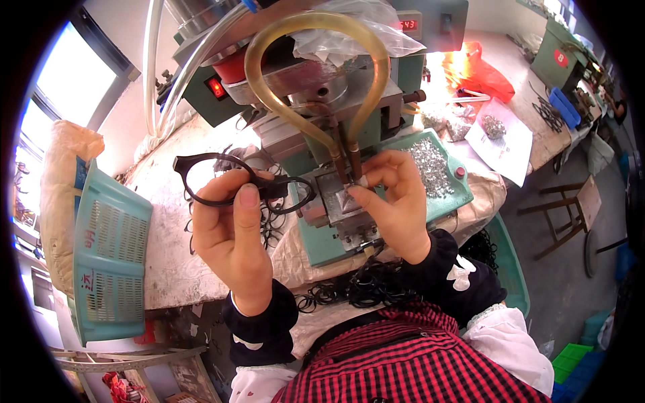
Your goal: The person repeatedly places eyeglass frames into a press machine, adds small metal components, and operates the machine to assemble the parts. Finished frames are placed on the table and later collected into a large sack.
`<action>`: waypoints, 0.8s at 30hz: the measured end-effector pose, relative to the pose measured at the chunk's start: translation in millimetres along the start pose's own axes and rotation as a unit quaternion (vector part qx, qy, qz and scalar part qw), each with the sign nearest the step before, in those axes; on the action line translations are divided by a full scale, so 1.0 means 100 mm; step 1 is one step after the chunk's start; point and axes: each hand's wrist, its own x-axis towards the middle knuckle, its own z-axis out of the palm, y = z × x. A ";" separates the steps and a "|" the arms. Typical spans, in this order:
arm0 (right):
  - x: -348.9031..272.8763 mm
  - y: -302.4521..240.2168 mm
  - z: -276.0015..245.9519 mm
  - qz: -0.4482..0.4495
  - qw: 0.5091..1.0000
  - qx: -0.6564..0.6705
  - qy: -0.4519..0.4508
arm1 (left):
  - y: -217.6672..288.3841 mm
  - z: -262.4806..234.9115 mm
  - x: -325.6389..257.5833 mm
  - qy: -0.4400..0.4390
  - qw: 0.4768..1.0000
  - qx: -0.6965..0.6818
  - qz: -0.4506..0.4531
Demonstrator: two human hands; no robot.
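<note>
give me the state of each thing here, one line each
left hand: pinching the black eyeglass frame, held up off the bench
right hand: fingertips at the machine's work block
red switch light: lit
teal basket: tipped on its side
tray of metal bits: filled

The right hand (393,201) is covering whatever small part it is pinching — the left thumb is hiding the black eyeglass frame's (222,176) bridge.

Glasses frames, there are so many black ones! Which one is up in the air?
The black frame pinched in the left hand. It is lifted above the table, while the other frames lie heaped by the person's lap.
</note>
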 end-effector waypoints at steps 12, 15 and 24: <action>0.03 -0.05 0.01 0.028 0.999 0.045 -0.007 | 0.01 0.03 -0.02 -0.007 1.000 0.024 0.007; -0.04 -0.25 0.03 0.050 0.999 0.014 -0.012 | 0.01 0.03 -0.07 -0.044 0.998 0.030 0.022; 0.22 0.25 -1.24 -0.073 0.933 -0.319 0.151 | -0.40 0.23 -0.47 -0.293 0.894 0.176 0.290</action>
